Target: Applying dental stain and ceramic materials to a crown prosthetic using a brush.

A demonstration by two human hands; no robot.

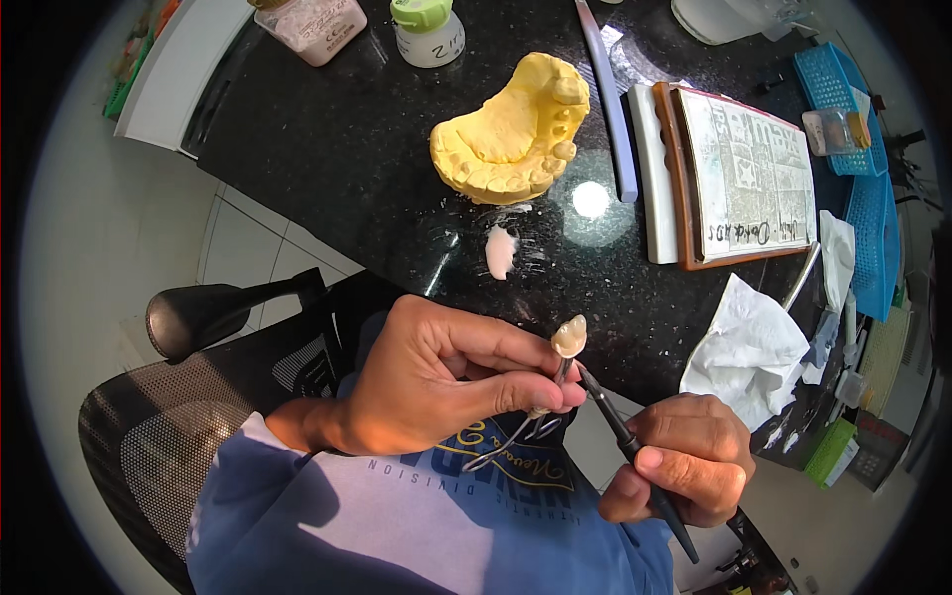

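A tooth (570, 337), cream and glossy, is held up at the end of a metal clamp (564, 371) and is seen against the dark bench (337, 149), close to its near edge. The clamp is pinched by the left hand (426, 382) between thumb and fingertips, and its ringed handles are slanted down toward the blue shirt (377, 516). By the right hand (694, 451) a black tool (617, 428) is gripped like a pen, thumb and fingers being closed round its shaft; its thin end is held just beside the left fingertips, below the tooth, and whether they are touched by it cannot be told.

On the bench, well in from the near edge, a yellow cast (526, 134) is set. Between it and that edge a pink smear (500, 252) is seen, with pale streaks around it. Toward the left edge a pink jar (315, 30) is stood, with a green-lidded jar (429, 42) to its right. Right of the cast, a blue strip (610, 109), a white block (651, 178) and a brown-framed pad (749, 178) are laid side by side. By the near edge, farther right, a crumpled tissue (744, 342) is spread, and toward the right edge blue baskets (873, 233) are placed
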